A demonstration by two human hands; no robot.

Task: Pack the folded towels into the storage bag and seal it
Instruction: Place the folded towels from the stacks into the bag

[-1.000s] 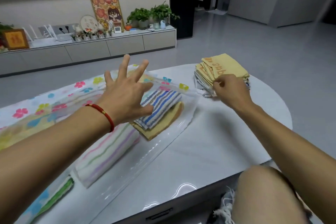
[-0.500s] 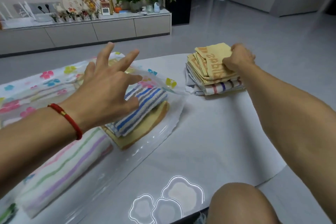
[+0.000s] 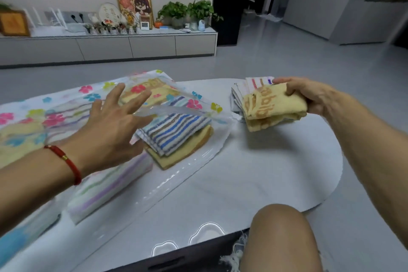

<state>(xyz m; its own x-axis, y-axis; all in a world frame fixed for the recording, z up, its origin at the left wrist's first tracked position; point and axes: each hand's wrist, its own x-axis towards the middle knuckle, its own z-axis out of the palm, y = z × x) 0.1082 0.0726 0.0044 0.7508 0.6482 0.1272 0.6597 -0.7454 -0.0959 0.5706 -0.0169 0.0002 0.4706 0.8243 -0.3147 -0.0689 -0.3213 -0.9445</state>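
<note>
A pale grey surface (image 3: 254, 174) with a rounded right end carries a clear storage bag (image 3: 187, 161) printed with flowers, lying across its left half with folded towels inside, and a small stack of folded towels (image 3: 239, 97) near its far right edge.

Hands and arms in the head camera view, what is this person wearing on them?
Both forearms are bare, with no sleeves in view. The left hand has a red cord bracelet with a small gold bead round the wrist. The right hand shows no ring, watch or glove.
</note>
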